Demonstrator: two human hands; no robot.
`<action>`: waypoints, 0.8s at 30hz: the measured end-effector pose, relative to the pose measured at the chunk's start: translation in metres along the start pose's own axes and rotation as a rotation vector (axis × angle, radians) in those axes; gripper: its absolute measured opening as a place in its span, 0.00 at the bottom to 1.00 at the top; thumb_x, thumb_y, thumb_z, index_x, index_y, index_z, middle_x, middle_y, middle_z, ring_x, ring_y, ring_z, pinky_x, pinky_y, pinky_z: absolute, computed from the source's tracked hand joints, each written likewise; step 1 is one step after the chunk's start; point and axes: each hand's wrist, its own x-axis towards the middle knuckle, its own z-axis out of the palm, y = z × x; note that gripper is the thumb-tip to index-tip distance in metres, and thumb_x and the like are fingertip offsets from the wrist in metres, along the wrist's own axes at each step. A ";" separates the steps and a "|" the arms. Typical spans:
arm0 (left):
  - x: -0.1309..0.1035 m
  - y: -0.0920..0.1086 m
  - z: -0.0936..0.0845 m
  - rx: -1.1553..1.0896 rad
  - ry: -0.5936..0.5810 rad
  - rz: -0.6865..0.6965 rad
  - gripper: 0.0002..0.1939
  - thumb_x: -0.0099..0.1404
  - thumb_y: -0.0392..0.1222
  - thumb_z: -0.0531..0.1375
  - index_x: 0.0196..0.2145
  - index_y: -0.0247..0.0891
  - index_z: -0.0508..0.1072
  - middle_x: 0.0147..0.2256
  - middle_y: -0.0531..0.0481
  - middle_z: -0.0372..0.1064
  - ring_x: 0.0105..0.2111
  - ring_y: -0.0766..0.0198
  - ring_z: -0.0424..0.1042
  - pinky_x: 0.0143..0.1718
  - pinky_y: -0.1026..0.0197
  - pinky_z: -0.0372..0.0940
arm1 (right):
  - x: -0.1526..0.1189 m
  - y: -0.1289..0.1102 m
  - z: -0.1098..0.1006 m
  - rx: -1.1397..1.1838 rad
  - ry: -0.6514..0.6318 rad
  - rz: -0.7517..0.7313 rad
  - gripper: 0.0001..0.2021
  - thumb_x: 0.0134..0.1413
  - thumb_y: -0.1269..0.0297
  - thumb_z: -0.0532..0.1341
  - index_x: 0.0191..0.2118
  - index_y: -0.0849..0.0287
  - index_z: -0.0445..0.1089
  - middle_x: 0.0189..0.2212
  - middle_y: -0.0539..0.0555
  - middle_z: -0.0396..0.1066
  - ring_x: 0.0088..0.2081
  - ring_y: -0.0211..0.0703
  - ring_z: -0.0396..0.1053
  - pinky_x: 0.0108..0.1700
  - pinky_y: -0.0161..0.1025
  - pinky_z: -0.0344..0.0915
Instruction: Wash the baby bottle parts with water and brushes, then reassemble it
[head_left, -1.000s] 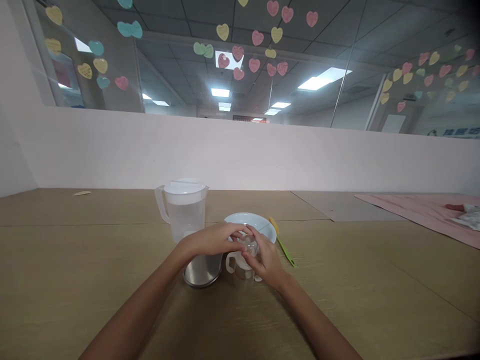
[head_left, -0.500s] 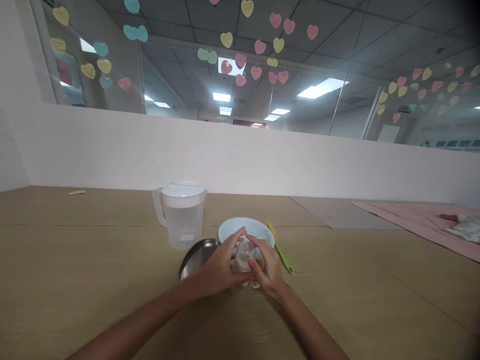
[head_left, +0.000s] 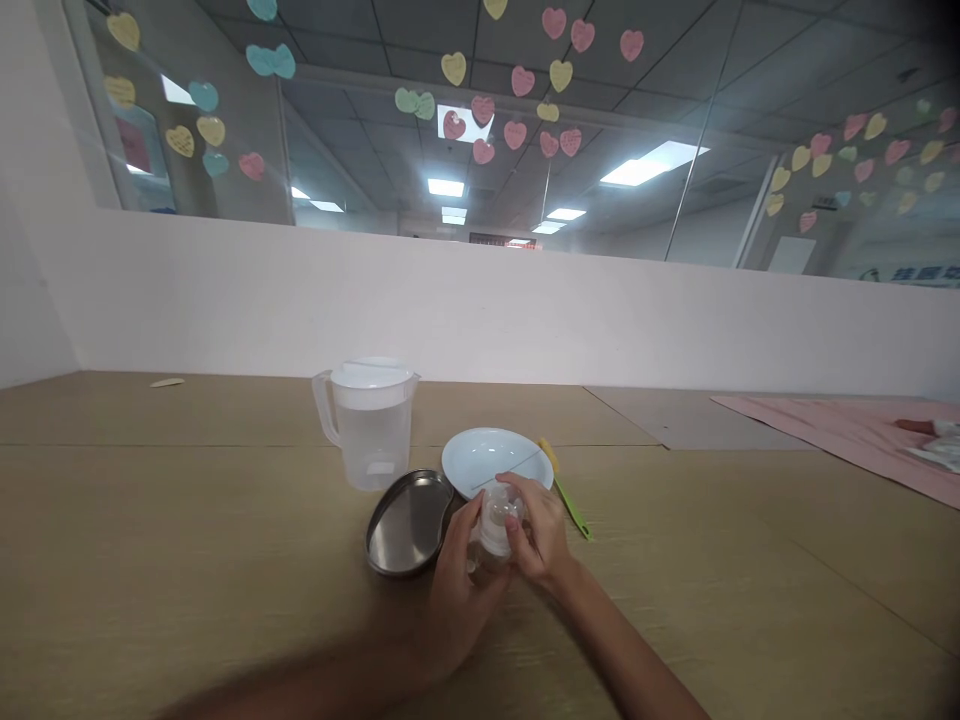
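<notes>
A clear baby bottle (head_left: 491, 540) with a transparent domed cap stands between my hands, tilted slightly. My left hand (head_left: 459, 585) is wrapped round the bottle's body from the left. My right hand (head_left: 541, 528) grips the cap and collar at the top, its thumb in front. Just left of my hands lies a kidney-shaped steel tray (head_left: 409, 525). Behind them sits a white bowl (head_left: 480, 455) with a thin stick or wire across it. To the bowl's right is a brush (head_left: 571, 505) with a green handle and a yellow head.
A lidded translucent pitcher (head_left: 375, 440) holding clear liquid stands behind the steel tray. At the far right a pink cloth (head_left: 825, 430) covers the tabletop, with part of a doll-like figure on it. A low white wall (head_left: 480, 320) with glass above closes off the back.
My left hand has dropped from the cap area to the bottle's body, uncovering the steel tray. My right hand has moved slightly right and stays at the cap.
</notes>
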 end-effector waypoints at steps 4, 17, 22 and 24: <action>0.002 0.004 0.000 -0.086 -0.055 -0.114 0.30 0.58 0.47 0.58 0.56 0.42 0.54 0.53 0.44 0.57 0.46 0.57 0.63 0.42 0.58 0.64 | 0.000 0.001 0.001 0.007 0.013 0.062 0.17 0.57 0.58 0.47 0.47 0.60 0.60 0.37 0.58 0.69 0.37 0.47 0.68 0.38 0.43 0.64; 0.005 -0.003 0.001 -0.160 -0.088 -0.093 0.31 0.57 0.45 0.59 0.56 0.41 0.54 0.53 0.44 0.57 0.46 0.58 0.63 0.44 0.59 0.62 | 0.001 -0.003 0.002 0.138 0.071 0.125 0.17 0.58 0.55 0.46 0.46 0.59 0.61 0.38 0.58 0.69 0.39 0.47 0.67 0.39 0.42 0.64; 0.004 -0.004 0.000 -0.094 -0.074 -0.085 0.31 0.58 0.46 0.59 0.57 0.41 0.54 0.53 0.43 0.57 0.46 0.57 0.63 0.44 0.58 0.63 | 0.003 -0.004 0.001 0.183 0.075 0.134 0.16 0.58 0.57 0.47 0.46 0.59 0.61 0.38 0.56 0.68 0.38 0.46 0.67 0.39 0.41 0.63; 0.003 -0.003 -0.001 -0.050 -0.077 -0.045 0.31 0.58 0.47 0.58 0.57 0.42 0.54 0.53 0.43 0.57 0.46 0.56 0.63 0.43 0.57 0.63 | 0.004 -0.004 0.001 0.203 0.079 0.173 0.15 0.58 0.58 0.47 0.46 0.58 0.62 0.37 0.56 0.68 0.38 0.45 0.67 0.39 0.41 0.63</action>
